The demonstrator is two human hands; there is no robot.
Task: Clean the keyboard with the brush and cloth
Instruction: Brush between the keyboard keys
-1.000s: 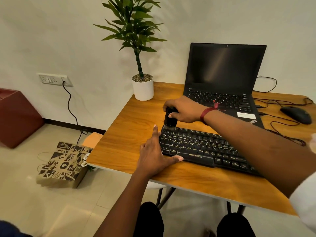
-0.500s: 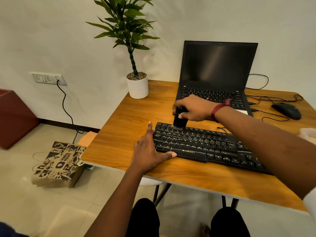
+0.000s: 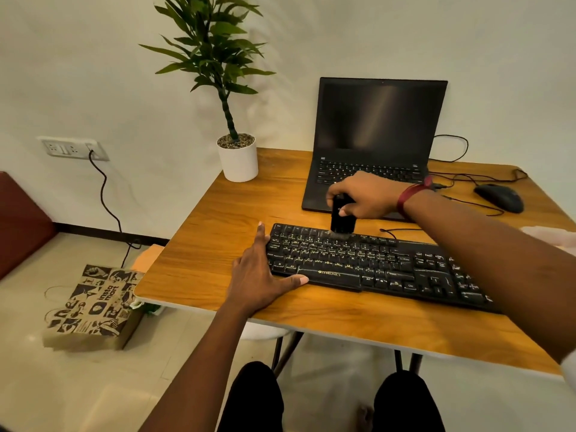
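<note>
Keyboard (image 3: 389,266): left hand (image 3: 258,275) spread flat at its left end, right hand (image 3: 367,198) grips brush (image 3: 342,218) on top row.

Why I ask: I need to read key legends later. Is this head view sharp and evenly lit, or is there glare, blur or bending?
Head view: soft, warm, fairly even light; a pale reflected streak on the laptop screen; the bristles of the brush in the right hand blur on the keyboard, whose legends are mostly too small to read; things near the frame's edges look stretched.
</note>
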